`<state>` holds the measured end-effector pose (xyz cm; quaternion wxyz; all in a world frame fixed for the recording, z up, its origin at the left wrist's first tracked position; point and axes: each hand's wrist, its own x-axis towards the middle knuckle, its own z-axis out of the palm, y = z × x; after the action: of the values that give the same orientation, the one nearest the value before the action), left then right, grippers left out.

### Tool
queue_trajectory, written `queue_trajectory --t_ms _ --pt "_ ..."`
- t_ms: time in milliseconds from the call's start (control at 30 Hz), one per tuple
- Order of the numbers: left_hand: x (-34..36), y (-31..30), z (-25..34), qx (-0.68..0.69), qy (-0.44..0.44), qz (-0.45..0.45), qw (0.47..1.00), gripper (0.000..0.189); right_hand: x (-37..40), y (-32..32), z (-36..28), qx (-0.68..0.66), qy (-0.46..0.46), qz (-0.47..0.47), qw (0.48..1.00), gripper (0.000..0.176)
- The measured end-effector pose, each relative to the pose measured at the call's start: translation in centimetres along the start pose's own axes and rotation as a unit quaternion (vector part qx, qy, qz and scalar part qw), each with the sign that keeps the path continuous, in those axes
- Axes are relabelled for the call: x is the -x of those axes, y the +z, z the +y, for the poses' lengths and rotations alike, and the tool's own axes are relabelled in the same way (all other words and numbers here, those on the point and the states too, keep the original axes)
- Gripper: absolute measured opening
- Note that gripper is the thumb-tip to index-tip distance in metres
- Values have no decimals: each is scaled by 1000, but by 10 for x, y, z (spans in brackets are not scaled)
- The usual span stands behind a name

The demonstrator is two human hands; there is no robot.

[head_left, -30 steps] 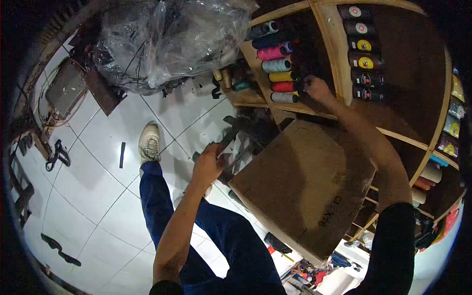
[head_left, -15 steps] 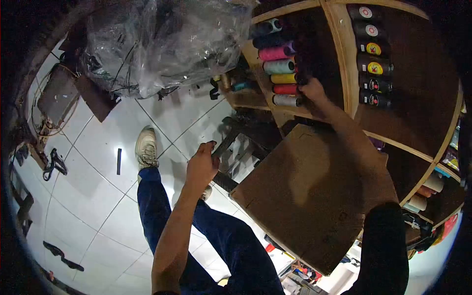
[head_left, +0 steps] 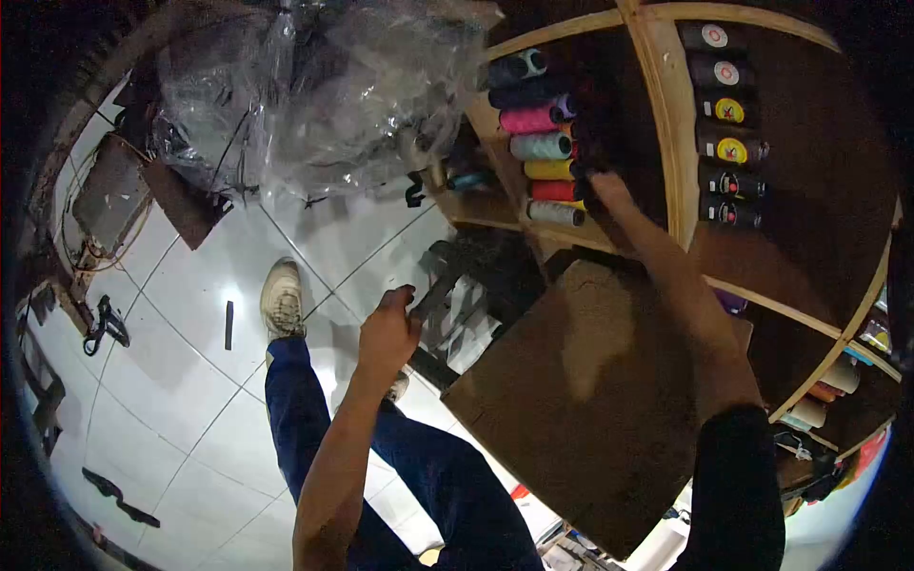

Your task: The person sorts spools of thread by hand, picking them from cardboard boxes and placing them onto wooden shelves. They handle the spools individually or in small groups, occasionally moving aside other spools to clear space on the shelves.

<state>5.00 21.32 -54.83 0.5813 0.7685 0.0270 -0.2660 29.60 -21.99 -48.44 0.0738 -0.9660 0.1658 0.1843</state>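
Observation:
My right hand (head_left: 612, 195) reaches into a wooden shelf compartment, right at the ends of the stacked thread spools. Its fingertips are lost in the dark beside the yellow spool (head_left: 548, 170) and the red spool (head_left: 552, 190). Above these lie a pale blue-green spool (head_left: 539, 146) and a pink spool (head_left: 528, 119); a grey spool (head_left: 554, 212) is lowest. Over the tiled floor, my left hand (head_left: 388, 333) hangs with its fingers curled in. Whatever is at its darkened fingertips, if anything, I cannot tell.
A large cardboard box (head_left: 571, 409) stands below my right forearm. Dark spools with round labels (head_left: 729, 150) line the neighbouring compartment. Clear plastic wrapping (head_left: 324, 95) bulges at the upper left. Black strips (head_left: 228, 325) and scraps lie on the tiled floor (head_left: 181, 381).
The view has shifted slightly, so the shelf and floor sit a little lower. My right hand stays at the spools, and my left hand keeps nearly the same place.

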Motion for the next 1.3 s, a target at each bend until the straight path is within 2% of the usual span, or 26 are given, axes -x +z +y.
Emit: queue_trajectory --t_ms 67,167,267,367,467,567,667,767,867,967,1033,1067,1133,1167,1300 --pt "-5 1 5 9 -8 5 1000 37 15 -13 -29 -47 97 -39 993 44" --pt "-7 2 7 12 -11 4 1000 37 40 -19 -60 -45 131 -12 990 50" --pt "-6 2 8 0 -6 -5 1000 37 16 -11 -33 -84 171 -67 979 47" --pt "-9 4 8 15 2 0 1000 35 33 -22 -57 -112 160 -60 979 39" --pt "-12 5 11 18 -11 -2 1000 34 39 -25 -65 -131 226 -67 963 37" --pt "-12 4 12 29 -6 -3 1000 33 44 -22 -59 -157 121 -87 976 38" --pt "-12 6 7 17 1 11 1000 33 22 -13 -26 -110 103 -85 985 46" --pt "-15 6 7 11 -16 5 1000 34 42 -34 -58 -132 143 -135 972 48" --pt "-15 12 2 16 5 14 1000 37 34 -26 -48 -152 158 -68 973 41" --pt "-10 8 6 19 11 24 999 38 62 -42 -91 76 139 -9 987 53" --pt "-13 6 6 23 6 24 999 38 96 -49 -117 78 97 47 991 57" --pt "-12 6 8 46 -14 23 999 37 103 -51 -119 86 100 66 989 58" --pt "-9 8 5 38 2 31 999 36 108 -54 -114 103 128 102 981 61" --pt "-8 9 2 30 9 33 999 35 106 -52 -104 111 156 115 975 62" --pt "-2 2 5 41 24 40 998 36 130 -64 -124 144 143 99 974 55"
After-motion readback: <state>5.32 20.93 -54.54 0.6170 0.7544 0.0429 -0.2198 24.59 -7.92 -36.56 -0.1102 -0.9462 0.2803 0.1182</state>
